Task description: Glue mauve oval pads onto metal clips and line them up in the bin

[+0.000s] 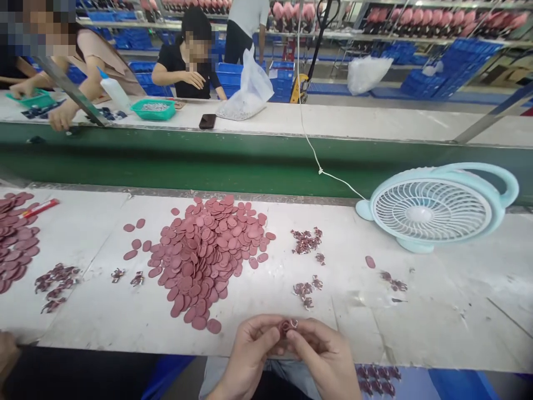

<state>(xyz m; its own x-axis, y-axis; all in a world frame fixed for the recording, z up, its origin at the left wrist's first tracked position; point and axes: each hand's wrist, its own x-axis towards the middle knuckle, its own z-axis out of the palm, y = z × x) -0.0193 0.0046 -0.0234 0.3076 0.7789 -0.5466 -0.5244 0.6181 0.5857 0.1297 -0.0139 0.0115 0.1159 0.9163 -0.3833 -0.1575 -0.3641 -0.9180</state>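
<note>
The white tabletop (437, 311) ran the whole width in front of the seated person, with a green conveyor belt (208, 158) beyond it at twelve o'clock. At two o'clock from the hands stood a pale blue fan (433, 208), its white cord (310, 144) trailing up over the belt. At eleven o'clock lay the big heap of dusty-pink oval pads (204, 253), and a second heap (14, 239) sat far off at nine o'clock beside a red pen (40, 208). Small clusters of dark trimmings (307, 240) were scattered at twelve and ten o'clock.

At the near edge, the left hand (250, 353) and the right hand (322, 355) were drawn close together, fingertips meeting. Both were curled nearly closed, pinching between them one small pink piece (286, 326) with what looked like a little metal ring at its one o'clock side; which hand bore the ring I could not tell.

To my eye the fitting would go best with the piece held steady by the left fingertips and worked only by the right, kept low over the tabletop so a slip would drop it within reach, well clear of the fan's draught.

Across the belt, other people (187, 61) bent over a green tray (153, 109).
</note>
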